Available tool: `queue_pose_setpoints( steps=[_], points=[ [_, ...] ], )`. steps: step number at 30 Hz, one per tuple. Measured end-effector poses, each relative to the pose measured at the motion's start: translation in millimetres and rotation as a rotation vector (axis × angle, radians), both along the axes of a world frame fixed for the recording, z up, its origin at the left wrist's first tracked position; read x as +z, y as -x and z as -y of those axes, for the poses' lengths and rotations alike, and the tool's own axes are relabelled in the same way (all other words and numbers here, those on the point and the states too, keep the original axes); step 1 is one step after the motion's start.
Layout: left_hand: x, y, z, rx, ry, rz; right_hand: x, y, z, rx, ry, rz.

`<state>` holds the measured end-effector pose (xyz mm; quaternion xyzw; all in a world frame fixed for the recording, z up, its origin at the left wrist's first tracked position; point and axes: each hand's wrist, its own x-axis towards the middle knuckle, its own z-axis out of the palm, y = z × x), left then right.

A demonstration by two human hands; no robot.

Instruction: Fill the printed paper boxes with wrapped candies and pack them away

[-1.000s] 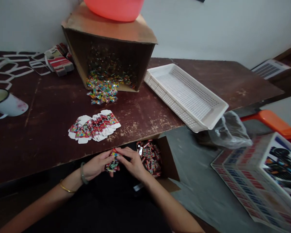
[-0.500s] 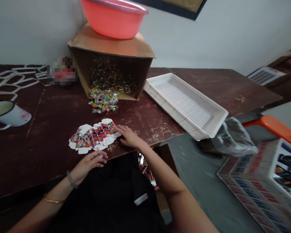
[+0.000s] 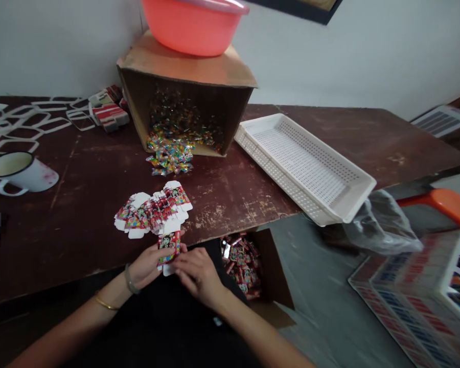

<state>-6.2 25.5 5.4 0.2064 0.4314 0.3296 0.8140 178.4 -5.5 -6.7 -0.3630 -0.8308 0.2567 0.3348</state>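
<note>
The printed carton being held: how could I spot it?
Find the long reddish-brown table, then the fanned cartons near its front edge. Just nearer the wearer is the printed carton; unlike those, it is up in the hands.

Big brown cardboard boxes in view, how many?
2. One box lies on its side on the table, wrapped candies at its mouth. The other box, holding small red packs, sits below the table's edge beside the right hand. More could be hidden underneath.

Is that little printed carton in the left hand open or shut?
Open, at least at the lower end: the carton has a white flap sticking out there, untucked.
</note>
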Motion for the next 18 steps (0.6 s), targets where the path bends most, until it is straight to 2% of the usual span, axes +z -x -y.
queue_pose_setpoints(
  steps=[3,5,10,11,13,15,16,18],
  points=[
    [1.9,-11,10,-0.061,-0.03,-0.159,7.4,2,-8,-0.148,0.083,-0.054],
    [0.9,-15,18,-0.118,-0.045,-0.229,13.1,2,-20,-0.142,0.167,-0.101],
    [7.0,-9,24,-0.127,-0.068,-0.217,28.4,4,-33,0.045,0.472,-0.186],
    [10.0,-6,24,-0.163,-0.088,-0.195,30.8,3,-33,0.081,0.515,-0.186],
    [14.0,-1,22,-0.34,-0.145,-0.159,33.2,0,-34,0.184,0.607,-0.208],
    [11.9,1,22,-0.475,-0.22,-0.239,31.9,-4,-33,0.287,0.683,-0.253],
    [8.3,1,23,-0.466,-0.271,-0.337,30.0,-6,-32,0.296,0.701,-0.272],
    [-1.6,-3,27,-0.32,-0.354,-0.547,25.4,-8,-26,0.203,0.714,-0.307]
  ],
)
